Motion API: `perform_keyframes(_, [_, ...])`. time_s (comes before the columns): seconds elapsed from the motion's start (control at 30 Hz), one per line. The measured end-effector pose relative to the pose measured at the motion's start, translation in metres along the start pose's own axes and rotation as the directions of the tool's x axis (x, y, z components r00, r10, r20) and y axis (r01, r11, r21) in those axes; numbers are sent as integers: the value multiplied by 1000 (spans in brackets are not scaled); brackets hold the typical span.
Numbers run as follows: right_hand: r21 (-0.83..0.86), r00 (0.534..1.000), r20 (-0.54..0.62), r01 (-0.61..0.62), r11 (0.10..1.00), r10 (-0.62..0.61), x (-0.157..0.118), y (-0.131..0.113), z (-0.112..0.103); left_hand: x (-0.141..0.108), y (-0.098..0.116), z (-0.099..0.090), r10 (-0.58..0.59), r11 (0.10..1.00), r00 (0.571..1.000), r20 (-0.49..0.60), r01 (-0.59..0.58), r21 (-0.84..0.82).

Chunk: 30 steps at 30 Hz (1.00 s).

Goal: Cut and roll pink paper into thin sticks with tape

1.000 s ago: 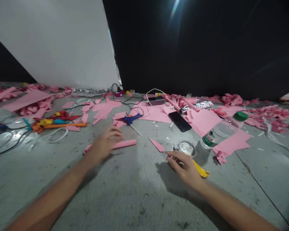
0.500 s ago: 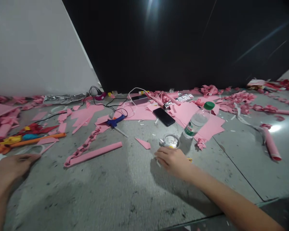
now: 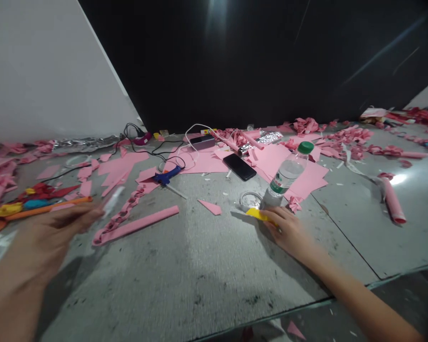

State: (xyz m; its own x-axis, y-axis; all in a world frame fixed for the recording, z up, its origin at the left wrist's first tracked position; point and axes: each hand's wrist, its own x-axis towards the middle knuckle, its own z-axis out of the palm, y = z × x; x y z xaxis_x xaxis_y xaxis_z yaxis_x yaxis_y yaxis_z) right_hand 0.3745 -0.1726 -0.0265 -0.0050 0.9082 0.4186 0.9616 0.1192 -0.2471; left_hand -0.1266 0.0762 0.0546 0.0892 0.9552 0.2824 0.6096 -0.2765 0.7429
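My left hand (image 3: 62, 225) is raised at the left with fingers pinched on a small white, blurred object (image 3: 113, 201); its kind is unclear. Beneath and beyond that hand lie a pink paper chain (image 3: 123, 213) and a rolled pink paper tube (image 3: 142, 224). At the right, my right hand (image 3: 288, 230) grips a yellow-handled tool (image 3: 257, 213) with a pale, blade-like end, low over the table. Just behind the tool are a clear round roll (image 3: 251, 200), perhaps tape, and a water bottle (image 3: 288, 171) with a green cap.
A blue glue gun (image 3: 168, 175) with a cable lies left of centre. Behind are a black phone (image 3: 239, 166), pink paper sheets (image 3: 207, 164) and crumpled scraps. A pointed pink scrap (image 3: 210, 207) lies mid-table. Another pink tube (image 3: 393, 202) rests far right. The table's edge (image 3: 271, 318) runs along the front.
My left hand has lifted and moved right, bringing the white object up from the table. My right hand has shifted right along the yellow-handled tool, uncovering more of it. The view has shifted slightly.
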Motion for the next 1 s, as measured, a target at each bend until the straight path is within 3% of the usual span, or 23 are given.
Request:
perform_keyframes(0.07, [-21,995,-80,-62,998,60,-2,10,-6,-9,33,15,-77,995,987,144,85,-45])
perform_keyframes(0.17, [-138,984,-125,-145,980,128,-12,30,-16,-20,67,35,-67,987,949,309,109,-119])
perform_keyframes(0.27, [-291,985,-80,-168,942,151,-21,45,-23,-26,79,59,5,975,876,482,103,-197])
perform_keyframes(0.37, [-376,988,-72,-152,914,135,-20,39,-24,-33,83,85,88,926,778,623,167,-339])
perform_keyframes(0.43, [-254,989,-108,-126,959,102,-12,21,-24,-40,86,98,167,862,715,679,229,-452])
perform_keyframes(0.53, [212,985,-112,-104,972,129,9,-24,-23,-51,96,110,237,801,626,742,307,-514])
perform_keyframes(0.63, [651,976,167,-216,728,140,36,-68,-20,-61,110,113,250,802,542,802,349,-485])
perform_keyframes(0.73, [828,911,412,-363,427,-25,62,-90,-3,-63,120,116,245,824,478,843,355,-441])
perform_keyframes(0.8, [859,889,453,-412,304,-74,75,-91,15,-60,120,119,232,826,509,829,348,-444])
perform_keyframes(0.83, [874,893,446,-419,246,-65,80,-90,25,-56,117,121,223,820,564,795,332,-465])
perform_keyframes(0.93, [914,924,382,-378,145,-3,90,-82,49,-45,102,129,164,797,827,537,209,-566])
perform_keyframes(1.0, [929,940,342,-341,143,16,93,-79,56,-40,89,136,121,780,946,300,96,-618])
